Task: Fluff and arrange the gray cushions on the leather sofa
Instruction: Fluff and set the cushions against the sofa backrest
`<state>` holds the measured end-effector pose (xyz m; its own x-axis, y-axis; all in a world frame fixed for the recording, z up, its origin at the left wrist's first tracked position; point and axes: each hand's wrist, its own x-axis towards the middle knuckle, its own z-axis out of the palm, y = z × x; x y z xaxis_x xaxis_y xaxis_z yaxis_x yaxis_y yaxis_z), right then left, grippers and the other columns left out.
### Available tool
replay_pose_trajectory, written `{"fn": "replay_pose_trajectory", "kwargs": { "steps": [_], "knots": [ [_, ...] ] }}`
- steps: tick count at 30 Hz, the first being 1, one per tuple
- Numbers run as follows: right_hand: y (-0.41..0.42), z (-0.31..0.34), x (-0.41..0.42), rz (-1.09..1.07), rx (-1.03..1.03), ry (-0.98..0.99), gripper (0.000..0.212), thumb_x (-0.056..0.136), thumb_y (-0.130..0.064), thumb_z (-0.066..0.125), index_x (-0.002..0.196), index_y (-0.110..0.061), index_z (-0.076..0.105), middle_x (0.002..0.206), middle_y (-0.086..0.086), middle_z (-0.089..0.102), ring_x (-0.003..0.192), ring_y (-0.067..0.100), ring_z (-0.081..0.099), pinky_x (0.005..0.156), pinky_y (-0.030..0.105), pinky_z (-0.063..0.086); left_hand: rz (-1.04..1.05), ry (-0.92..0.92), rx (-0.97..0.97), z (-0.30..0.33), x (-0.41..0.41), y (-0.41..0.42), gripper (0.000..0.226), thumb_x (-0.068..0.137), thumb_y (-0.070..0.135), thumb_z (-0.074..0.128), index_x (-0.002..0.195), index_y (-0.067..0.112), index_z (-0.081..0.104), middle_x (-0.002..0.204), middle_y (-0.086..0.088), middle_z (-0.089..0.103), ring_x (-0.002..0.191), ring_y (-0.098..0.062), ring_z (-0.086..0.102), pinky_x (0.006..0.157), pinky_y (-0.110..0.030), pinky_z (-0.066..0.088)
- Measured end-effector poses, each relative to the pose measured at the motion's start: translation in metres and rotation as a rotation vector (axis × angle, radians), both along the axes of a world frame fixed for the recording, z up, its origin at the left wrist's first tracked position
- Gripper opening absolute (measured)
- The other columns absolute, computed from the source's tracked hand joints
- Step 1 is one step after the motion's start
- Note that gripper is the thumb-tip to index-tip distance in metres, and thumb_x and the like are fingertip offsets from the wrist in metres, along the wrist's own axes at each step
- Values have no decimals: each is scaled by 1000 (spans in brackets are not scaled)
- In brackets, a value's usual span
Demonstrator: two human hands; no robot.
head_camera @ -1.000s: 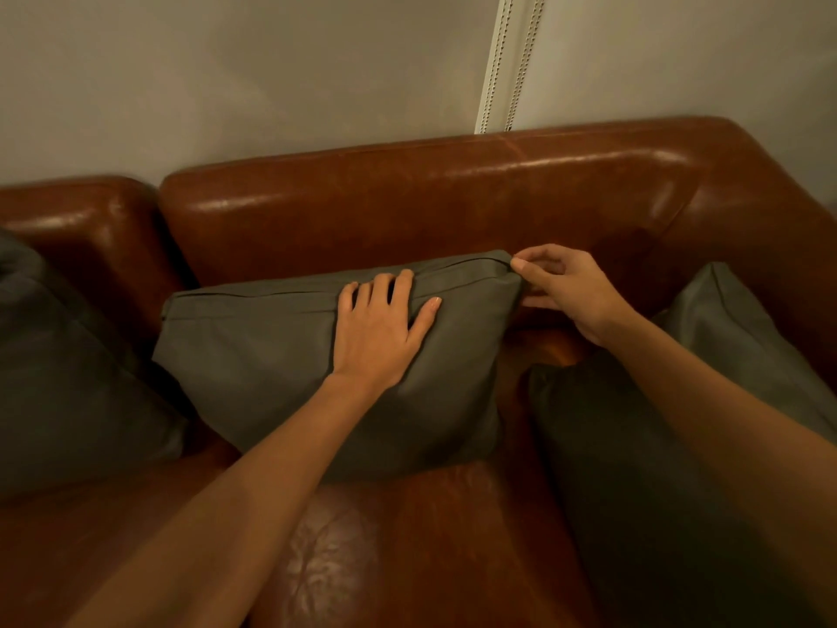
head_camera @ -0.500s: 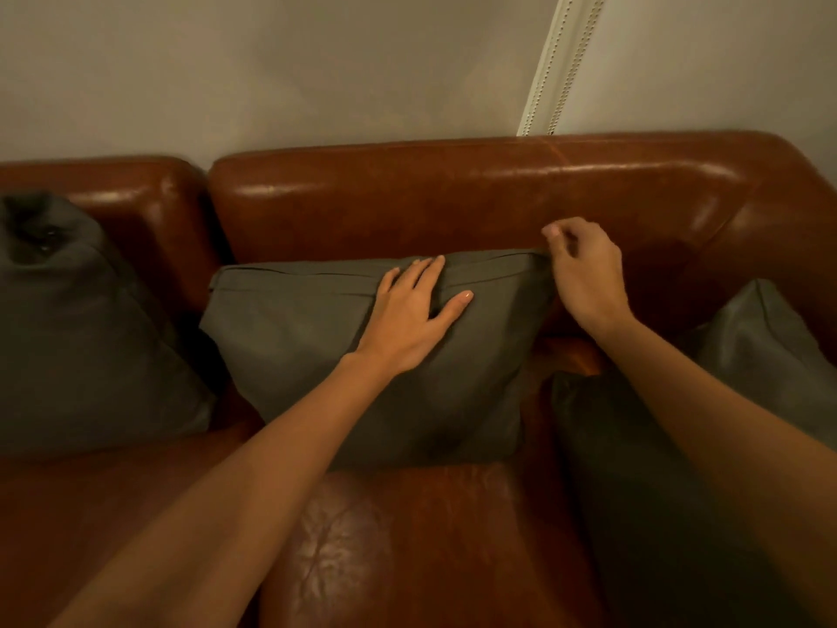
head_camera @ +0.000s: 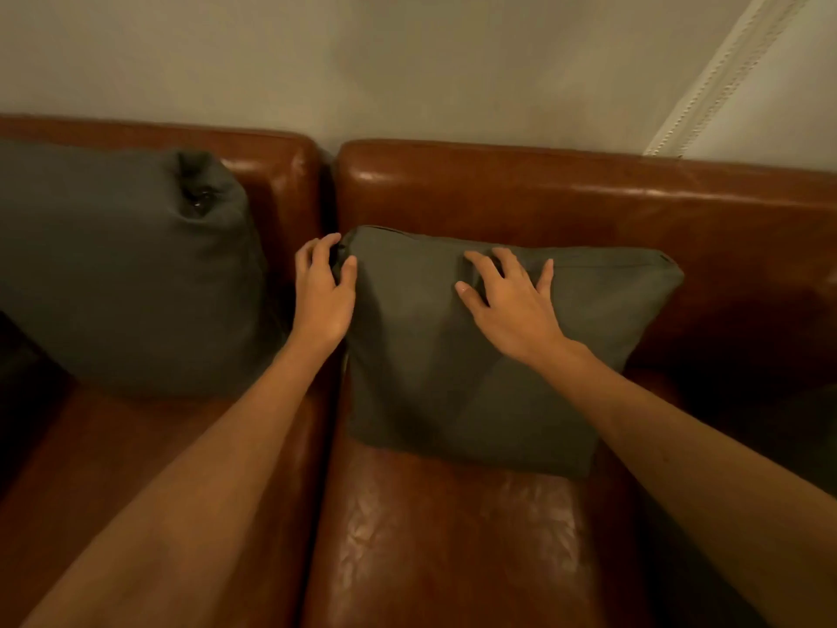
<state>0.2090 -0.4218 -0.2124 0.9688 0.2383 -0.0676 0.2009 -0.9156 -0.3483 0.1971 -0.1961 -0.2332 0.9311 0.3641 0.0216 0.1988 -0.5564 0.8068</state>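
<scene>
On the sofa (head_camera: 453, 537): middle cushion (head_camera: 430, 355) leaned against the backrest.
Left hand (head_camera: 322, 296): cushion's left corner is gripped.
Right hand (head_camera: 512, 305): fingers spread, pressed on its front.

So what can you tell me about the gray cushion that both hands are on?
The gray cushion is a soft, square-ish fabric pillow with a seam along its top edge. It stands propped against the brown leather sofa backrest, its bottom edge on the seat. The left hand grips its upper left corner, fingers curled round it. The right hand rests on its front near the top, fingers spread and slightly denting the cloth.
</scene>
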Motion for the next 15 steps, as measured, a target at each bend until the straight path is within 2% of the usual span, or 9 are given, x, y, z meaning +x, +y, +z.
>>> {"fn": "replay_pose_trajectory", "kwargs": {
  "steps": [2,3,6,9,13,15],
  "knots": [
    [19,0,4,29,31,28,50,103,-47,34,149,-28,30,159,8,19,149,25,15,113,61,-11,73,74,-198,0,2,5,38,101,28,46,137,18,47,139,-4,46,120,-17,49,92,-13,37],
    [29,0,7,55,48,43,51,102,-48,33,150,-29,29,161,7,17,150,24,11,113,62,-10,71,121,-257,1,1,5,33,101,30,45,132,19,53,132,-2,53,116,-16,51,87,-11,39],
    [54,3,16,74,14,60,57,100,-59,26,151,-35,25,162,3,16,151,26,5,113,65,-8,78,159,-454,1,-3,3,22,100,35,45,108,26,63,110,4,63,108,-15,57,92,-29,44],
    [69,4,20,14,-50,65,65,94,-70,17,152,-40,16,162,2,18,150,29,6,111,68,-10,128,148,-644,6,-11,6,22,101,32,45,96,24,64,94,13,61,90,-3,56,91,-31,46],
    [71,-3,4,9,-137,-35,67,93,-71,16,152,-39,17,158,1,28,148,29,16,111,69,-6,90,155,-525,5,-11,21,24,99,32,50,83,22,65,93,-3,69,96,-24,65,88,-46,55],
    [71,-7,-5,-1,-142,-93,66,94,-70,18,151,-37,22,155,1,33,146,29,21,111,68,-3,23,183,-496,8,-9,25,17,95,31,58,84,20,65,98,-4,70,99,-23,65,81,-42,57]
  ]
}}
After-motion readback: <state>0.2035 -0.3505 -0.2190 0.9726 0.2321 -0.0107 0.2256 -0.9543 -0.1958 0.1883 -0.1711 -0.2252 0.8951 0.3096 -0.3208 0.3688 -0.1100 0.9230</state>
